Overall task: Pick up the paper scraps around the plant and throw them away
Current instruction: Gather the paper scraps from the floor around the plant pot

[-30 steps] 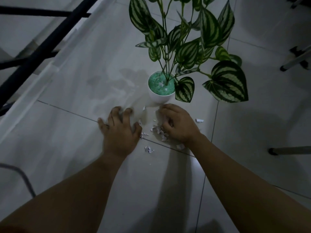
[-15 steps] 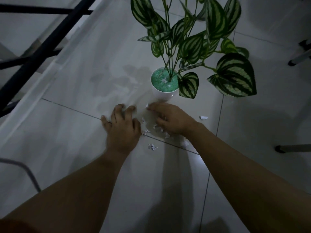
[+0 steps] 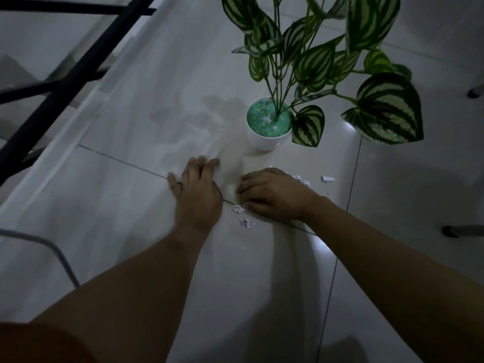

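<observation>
A plant with striped green leaves (image 3: 314,61) stands in a small white pot (image 3: 264,141) filled with green gravel, on a pale tiled floor. Small white paper scraps (image 3: 246,222) lie on the floor in front of the pot, and more paper scraps (image 3: 327,178) lie to the right of my right hand. My left hand (image 3: 197,192) rests flat, palm down, on the tile left of the scraps, fingers together. My right hand (image 3: 272,193) lies palm down over scraps, fingers curled and pointing left. Whatever is under it is hidden.
A black metal frame (image 3: 70,72) crosses the upper left above a white sill. A grey cable (image 3: 60,255) curves at the left edge. Furniture legs (image 3: 461,230) stand at the right. A few specks of paper lie on the gravel in the pot.
My right hand has slid down and to the left from the pot's base, dragging over the scraps. My left hand stayed flat in place. The view shifted slightly.
</observation>
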